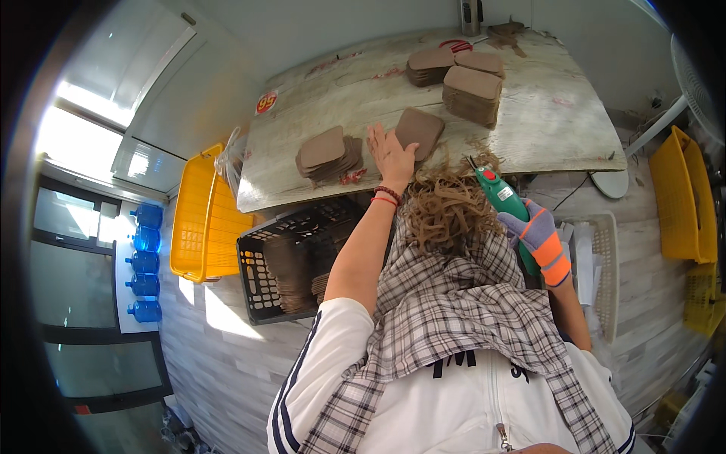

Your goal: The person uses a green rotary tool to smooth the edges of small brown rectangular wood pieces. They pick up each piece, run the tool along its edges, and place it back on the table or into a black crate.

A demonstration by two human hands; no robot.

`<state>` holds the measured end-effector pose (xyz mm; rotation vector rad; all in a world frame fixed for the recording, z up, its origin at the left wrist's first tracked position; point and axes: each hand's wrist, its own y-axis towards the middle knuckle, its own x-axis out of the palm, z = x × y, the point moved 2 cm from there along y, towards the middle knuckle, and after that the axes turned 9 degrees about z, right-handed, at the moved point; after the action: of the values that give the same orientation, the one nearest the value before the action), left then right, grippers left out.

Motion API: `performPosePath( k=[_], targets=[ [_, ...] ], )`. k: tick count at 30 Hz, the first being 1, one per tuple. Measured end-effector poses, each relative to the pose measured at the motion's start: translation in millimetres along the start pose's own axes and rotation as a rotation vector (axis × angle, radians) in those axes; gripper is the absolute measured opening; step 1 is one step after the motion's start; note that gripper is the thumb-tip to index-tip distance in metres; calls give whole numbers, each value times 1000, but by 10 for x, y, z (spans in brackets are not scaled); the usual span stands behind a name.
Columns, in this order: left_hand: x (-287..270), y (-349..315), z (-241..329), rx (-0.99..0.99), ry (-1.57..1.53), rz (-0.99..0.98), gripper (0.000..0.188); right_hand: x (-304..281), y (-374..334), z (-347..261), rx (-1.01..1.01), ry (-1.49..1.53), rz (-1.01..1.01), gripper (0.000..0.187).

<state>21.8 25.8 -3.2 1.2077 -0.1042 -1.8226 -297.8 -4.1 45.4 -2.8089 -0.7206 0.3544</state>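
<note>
My left hand (392, 155) lies on the table with its fingers stretched out and apart. Its thumb rests against the edge of a flat brown pad with rounded corners (420, 135). In a grey and orange work glove, my right hand (538, 234) is wrapped round green electric scissors (499, 193) with a red button. Their narrow tip points at a heap of curly brown trimmings (454, 208), which spills from the table's front edge onto the checked apron (461, 303) in my lap. A loose stack of brown pads (325, 155) is left of my left hand.
Neater pad stacks (473, 94) stand farther back on the worn table (544, 136). Below its front left is a black crate (261, 280) holding pads, beside a yellow basket (198, 227). A white basket (607, 265) is at my right. A fan (696, 83) stands far right.
</note>
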Motion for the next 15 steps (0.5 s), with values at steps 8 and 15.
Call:
performPosePath(
  k=[8,15],
  targets=[
    [32,-24,48,-77,-174,29,33,17,-27,-183,-23,-106,9,42],
    [-151,-18,282,-73,-95,71,24,5,-33,-105,-21,-56,30,39]
  ],
)
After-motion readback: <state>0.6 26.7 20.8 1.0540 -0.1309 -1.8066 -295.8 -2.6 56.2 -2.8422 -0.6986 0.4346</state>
